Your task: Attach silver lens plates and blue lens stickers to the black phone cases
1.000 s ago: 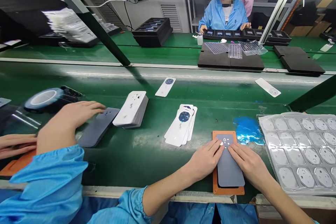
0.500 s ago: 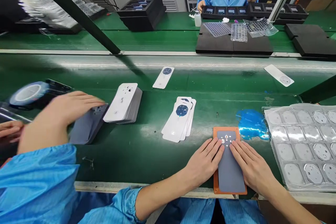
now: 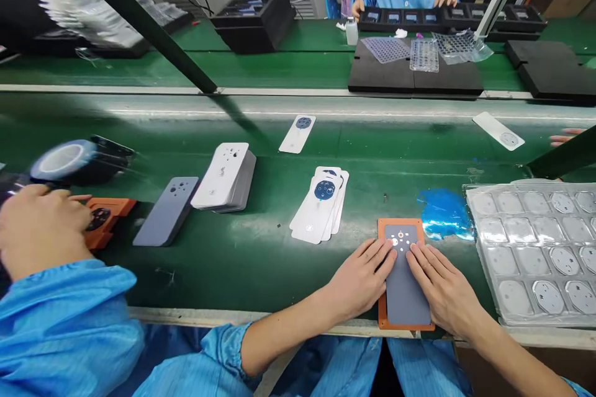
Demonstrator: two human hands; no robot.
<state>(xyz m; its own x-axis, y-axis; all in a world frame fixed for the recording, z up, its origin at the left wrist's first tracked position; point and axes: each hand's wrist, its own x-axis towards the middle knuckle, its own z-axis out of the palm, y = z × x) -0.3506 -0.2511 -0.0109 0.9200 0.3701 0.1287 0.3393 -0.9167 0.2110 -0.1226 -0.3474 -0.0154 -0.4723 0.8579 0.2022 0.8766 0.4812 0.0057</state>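
Note:
A grey phone back panel with camera holes at its top lies in an orange fixture at the table's front edge. My left hand lies along the panel's left side, its fingers stretched out flat with the tips near the holes. From the right, my right hand rests the same way, fingertips on the panel's upper right. Neither hand is wrapped round anything. Left of them lies a fanned pile of white cards with a dark round camera print on top.
A clear plastic tray with round pieces stands right, beside crumpled blue film. Stacked white panels and grey panels lie left. A co-worker's hand touches another orange fixture. Black trays are across the rail.
The co-worker's hand at left has moved from the grey panels to the orange fixture farther left. My two hands stay in place on the panel. Another person's fingers appear at the right edge.

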